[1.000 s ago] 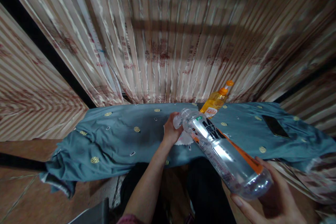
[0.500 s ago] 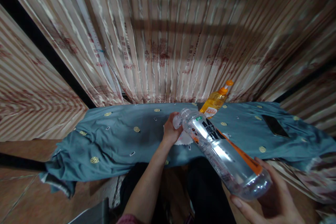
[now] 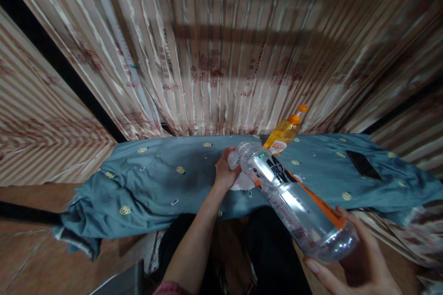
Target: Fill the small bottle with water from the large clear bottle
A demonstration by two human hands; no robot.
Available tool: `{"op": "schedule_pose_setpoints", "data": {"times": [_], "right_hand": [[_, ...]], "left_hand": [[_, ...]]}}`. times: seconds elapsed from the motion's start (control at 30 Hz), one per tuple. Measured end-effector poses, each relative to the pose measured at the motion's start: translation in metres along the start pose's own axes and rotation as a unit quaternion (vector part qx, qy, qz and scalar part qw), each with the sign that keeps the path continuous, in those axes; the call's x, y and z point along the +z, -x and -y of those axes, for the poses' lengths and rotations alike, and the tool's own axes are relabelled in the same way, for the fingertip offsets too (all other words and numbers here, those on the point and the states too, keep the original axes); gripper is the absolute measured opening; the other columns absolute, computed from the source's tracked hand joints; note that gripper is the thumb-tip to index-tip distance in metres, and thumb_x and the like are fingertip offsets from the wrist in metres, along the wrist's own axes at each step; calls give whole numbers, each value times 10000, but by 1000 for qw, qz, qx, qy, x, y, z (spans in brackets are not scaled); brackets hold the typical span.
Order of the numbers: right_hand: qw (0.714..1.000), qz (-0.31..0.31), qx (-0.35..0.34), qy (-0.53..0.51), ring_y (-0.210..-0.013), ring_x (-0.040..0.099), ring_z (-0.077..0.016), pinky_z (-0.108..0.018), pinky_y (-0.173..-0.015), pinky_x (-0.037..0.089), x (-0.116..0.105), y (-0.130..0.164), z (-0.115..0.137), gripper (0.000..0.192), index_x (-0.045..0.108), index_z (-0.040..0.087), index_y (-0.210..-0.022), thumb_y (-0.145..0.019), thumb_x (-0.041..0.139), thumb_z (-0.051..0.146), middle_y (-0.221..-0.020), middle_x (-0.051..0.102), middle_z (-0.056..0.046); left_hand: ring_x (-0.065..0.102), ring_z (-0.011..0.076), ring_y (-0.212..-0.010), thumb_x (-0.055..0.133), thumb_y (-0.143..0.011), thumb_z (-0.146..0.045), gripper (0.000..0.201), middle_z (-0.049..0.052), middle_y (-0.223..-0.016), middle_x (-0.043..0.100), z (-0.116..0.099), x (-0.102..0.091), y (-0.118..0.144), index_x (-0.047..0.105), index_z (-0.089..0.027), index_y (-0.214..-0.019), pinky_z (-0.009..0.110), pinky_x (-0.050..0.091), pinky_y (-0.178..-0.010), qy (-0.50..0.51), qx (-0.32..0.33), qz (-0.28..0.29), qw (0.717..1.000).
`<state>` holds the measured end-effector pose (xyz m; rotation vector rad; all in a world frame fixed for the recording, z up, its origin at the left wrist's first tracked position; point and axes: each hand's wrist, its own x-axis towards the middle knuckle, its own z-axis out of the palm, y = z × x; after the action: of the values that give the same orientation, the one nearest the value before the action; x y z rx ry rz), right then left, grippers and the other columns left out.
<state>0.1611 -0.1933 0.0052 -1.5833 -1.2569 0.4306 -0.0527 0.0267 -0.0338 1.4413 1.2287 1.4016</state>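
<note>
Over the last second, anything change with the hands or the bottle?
No visible change. The left hand grips the cap end of the clear bottle as before, the right hand cups its base, and the orange bottle and phone lie unmoved on the blue cloth.

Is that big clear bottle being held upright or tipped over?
Tipped. The clear bottle slants, its base cupped in the right hand near the camera, its neck lower toward the table, where the left hand grips it.

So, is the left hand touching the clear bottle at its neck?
Touching. The head view shows the left hand closed around the neck and cap end of the clear bottle, with no gap between them.
</note>
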Motion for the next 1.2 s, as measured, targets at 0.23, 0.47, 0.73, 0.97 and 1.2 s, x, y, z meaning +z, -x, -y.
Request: {"op": "schedule_pose_setpoints", "data": {"times": [0.23, 0.47, 0.73, 0.97, 1.2], "right_hand": [[1000, 3, -14, 4, -1131, 681, -298, -355, -893, 567, 1, -1, 1, 1014, 397, 253, -1521, -636, 874, 383, -1490, 506, -148], [1000, -14, -9, 13, -1124, 682, -301, -360, -901, 568, 4, 0, 8, 1005, 397, 248, -1521, -646, 861, 417, -1503, 490, -154], [1000, -3, -2, 14, -1087, 698, -304, -368, -862, 591, 2, -2, 9, 1014, 392, 249, -1522, -640, 868, 404, -1475, 516, -158], [1000, -5, -2, 23, -1098, 690, -316, -382, -862, 603, 4, -1, 14, 1013, 385, 235, -1524, -648, 859, 420, -1464, 526, -156], [999, 0, -23, 24, -1058, 708, -287, -343, -837, 604, 1, -1, 4, 1002, 383, 244, -1529, -660, 861, 389, -1501, 485, -162]], "left_hand": [[680, 247, -1082, 762, -685, -187, 454, 77, -1160, 720, 2, -1, -1, 608, -199, -1111, 374, 514, -999, 5, 2, 6, 1000], [683, 233, -1063, 727, -725, -180, 425, 72, -1171, 716, 3, -2, 0, 601, -199, -1131, 364, 516, -988, -6, 4, 11, 1000], [686, 237, -1060, 738, -715, -184, 419, 75, -1158, 721, 1, -2, 0, 611, -190, -1114, 375, 519, -987, -6, 6, 5, 1000], [694, 230, -1018, 726, -713, -169, 418, 68, -1130, 727, 1, -2, 0, 614, -191, -1116, 360, 527, -960, -7, 10, 4, 1000], [688, 241, -1041, 729, -718, -177, 441, 81, -1158, 720, 3, -1, 0, 608, -187, -1141, 376, 519, -978, -4, 6, 4, 1000]]}}
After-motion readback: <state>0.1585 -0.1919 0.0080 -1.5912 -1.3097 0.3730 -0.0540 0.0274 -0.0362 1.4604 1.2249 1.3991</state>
